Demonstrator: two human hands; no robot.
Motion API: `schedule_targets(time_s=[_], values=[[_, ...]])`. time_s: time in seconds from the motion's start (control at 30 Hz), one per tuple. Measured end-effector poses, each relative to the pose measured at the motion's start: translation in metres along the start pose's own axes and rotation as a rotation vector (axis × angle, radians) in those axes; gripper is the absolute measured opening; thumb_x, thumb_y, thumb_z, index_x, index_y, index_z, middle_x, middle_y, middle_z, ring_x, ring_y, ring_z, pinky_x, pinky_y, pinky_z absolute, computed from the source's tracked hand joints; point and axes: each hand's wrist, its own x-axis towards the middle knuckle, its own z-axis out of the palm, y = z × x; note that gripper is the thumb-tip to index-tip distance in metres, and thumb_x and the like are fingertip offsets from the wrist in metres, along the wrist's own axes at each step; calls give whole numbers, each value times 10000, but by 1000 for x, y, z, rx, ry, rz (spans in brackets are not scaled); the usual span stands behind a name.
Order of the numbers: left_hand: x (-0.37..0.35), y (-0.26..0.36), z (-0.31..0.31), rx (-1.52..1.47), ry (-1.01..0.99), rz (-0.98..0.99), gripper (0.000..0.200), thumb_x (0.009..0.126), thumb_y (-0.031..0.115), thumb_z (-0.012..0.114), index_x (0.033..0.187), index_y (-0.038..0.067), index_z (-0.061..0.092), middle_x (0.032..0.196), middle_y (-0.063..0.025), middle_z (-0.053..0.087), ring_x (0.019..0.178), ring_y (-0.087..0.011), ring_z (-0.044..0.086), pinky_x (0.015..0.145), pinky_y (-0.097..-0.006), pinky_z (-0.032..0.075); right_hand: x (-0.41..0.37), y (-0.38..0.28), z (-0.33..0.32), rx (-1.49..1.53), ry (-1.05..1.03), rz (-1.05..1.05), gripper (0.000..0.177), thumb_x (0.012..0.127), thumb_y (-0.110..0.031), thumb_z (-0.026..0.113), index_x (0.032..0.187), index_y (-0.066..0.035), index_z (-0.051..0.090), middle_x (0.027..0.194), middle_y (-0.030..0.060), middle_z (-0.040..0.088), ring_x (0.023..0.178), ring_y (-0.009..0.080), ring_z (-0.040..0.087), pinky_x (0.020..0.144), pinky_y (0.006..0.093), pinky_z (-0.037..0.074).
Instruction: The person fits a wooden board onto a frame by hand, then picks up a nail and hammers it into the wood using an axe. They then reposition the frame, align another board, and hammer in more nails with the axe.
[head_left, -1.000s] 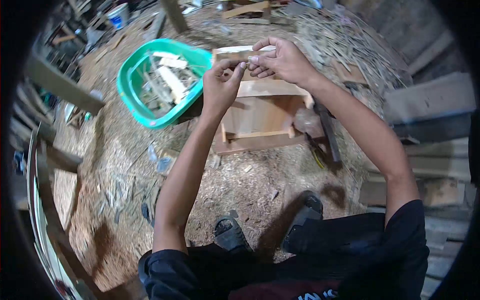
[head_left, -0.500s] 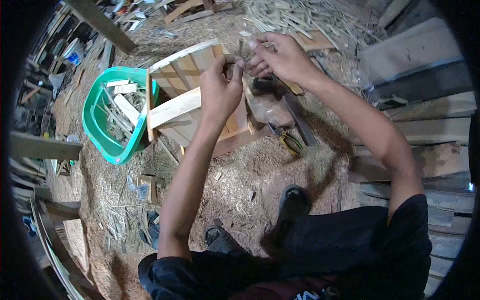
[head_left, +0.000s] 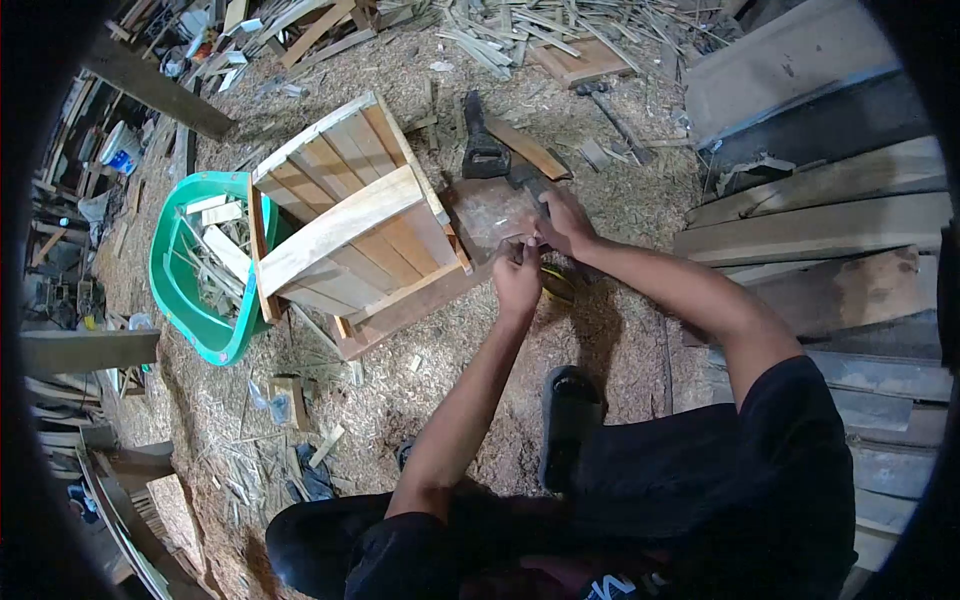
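Wood scraps (head_left: 229,252) are being contained in the green tub (head_left: 219,345), with some pieces being leaned against its inner wall. The slatted wooden frame (head_left: 345,232) is being supported on the board (head_left: 385,322), just beside the tub, its near corner being positioned at the tub's rim. A clear bag (head_left: 492,212) is being carried on the board, near the hands; its contents are being obscured. A white bucket (head_left: 121,150) is being kept well apart, at the far left; its contents cannot be told.

The left hand (head_left: 518,272) is being held nearly closed, thumb and fingers being brought together; whether a small item is being gripped cannot be told. The right hand (head_left: 566,222) is being held curled over the end of a dark bar (head_left: 530,180), close to the left hand; its grip cannot be confirmed. Yellow-handled pliers (head_left: 560,286) are being partly covered by the left hand.
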Motion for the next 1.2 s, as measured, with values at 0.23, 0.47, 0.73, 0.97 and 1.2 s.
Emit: schedule_targets(time_s=[0.23, 0.47, 0.73, 0.97, 1.2], values=[[48, -32, 18, -75, 76, -145, 216, 1046, 260, 557, 1005, 53, 602, 842, -21, 593, 649, -99, 528, 577, -255, 414, 16, 36, 14, -55, -214, 193, 559, 836, -363, 731, 1148, 65, 552, 1004, 258, 670, 913, 442, 664, 777, 499, 536], [25, 62, 14, -306, -166, -189, 180, 1038, 266, 578, 982, 98, 609, 775, 11, 586, 665, -74, 535, 589, -234, 415, 30, 11, -58, 525, -376, 527, 470, 821, -348, 786, 1075, 34, 682, 955, 83, 692, 782, 168, 642, 656, 323, 508], [23, 162, -20, -506, -156, -121, 214, 1040, 260, 580, 968, 60, 607, 710, 27, 540, 593, -58, 467, 544, -222, 377, 37, -118, -180, 1073, -184, 195, 389, 818, -113, 776, 1104, -11, 533, 829, 32, 603, 704, 120, 596, 638, 284, 488], [29, 216, -61, -358, -319, 11, 191, 1047, 242, 554, 994, 60, 577, 770, -1, 553, 644, -83, 501, 567, -235, 406, 67, -203, -207, 1107, -89, -69, 437, 831, -120, 786, 1127, -28, 478, 731, 14, 574, 616, 86, 551, 531, 241, 433], [12, 226, -75, -379, -220, 75, 143, 1034, 191, 577, 1024, 49, 599, 807, -14, 599, 626, -85, 527, 564, -251, 436, 57, -232, -195, 1084, -120, -62, 435, 831, -98, 786, 1126, 10, 485, 775, 45, 626, 628, 102, 604, 542, 242, 470]])
